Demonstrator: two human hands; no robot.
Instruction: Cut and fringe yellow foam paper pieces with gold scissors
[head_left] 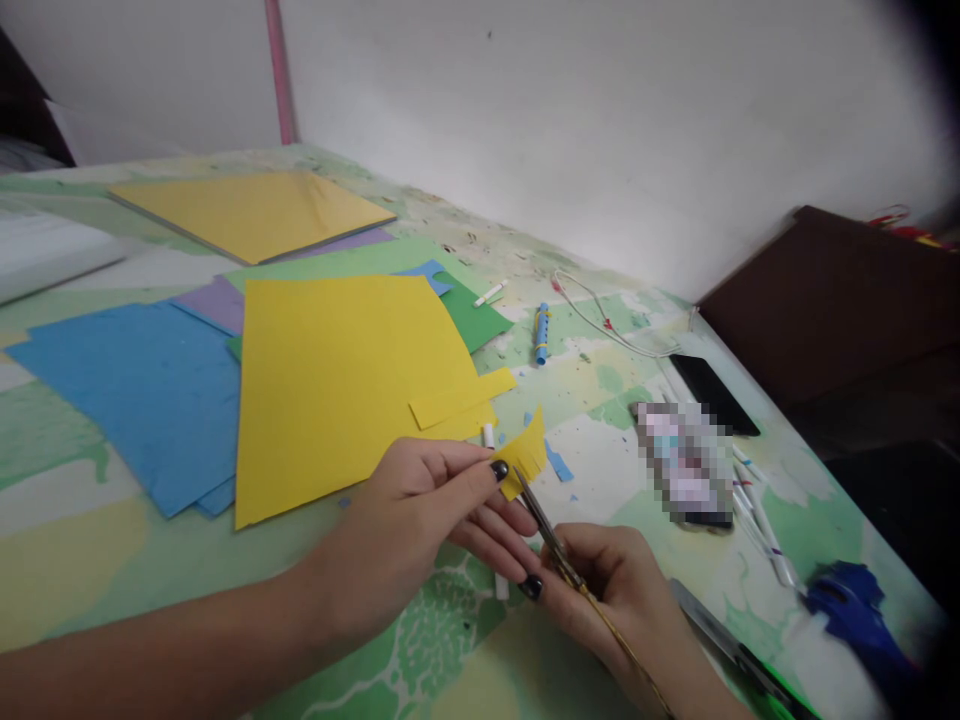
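Pinched between the thumb and fingers of my left hand (450, 500) is a small yellow paper piece (531, 450) with slits along its lower edge. My right hand (611, 590) is closed around gold-toned scissors (555, 550), whose blade tips touch the slit edge of that piece. Behind my hands lies a large yellow sheet (345, 380), with a yellow strip (457, 400) on its right part. Small blue scraps (558, 462) rest just right of the held piece. A white stick (502, 584) is partly hidden under my left fingers.
Blue sheets (142, 390) lie left, a yellow pad (255, 212) behind. A blue paper roll (541, 334) and white cord (600, 310) are beyond my hands. Phones (716, 395), markers (765, 520), a blue object (855, 610) and green-handled scissors (739, 655) are at right.
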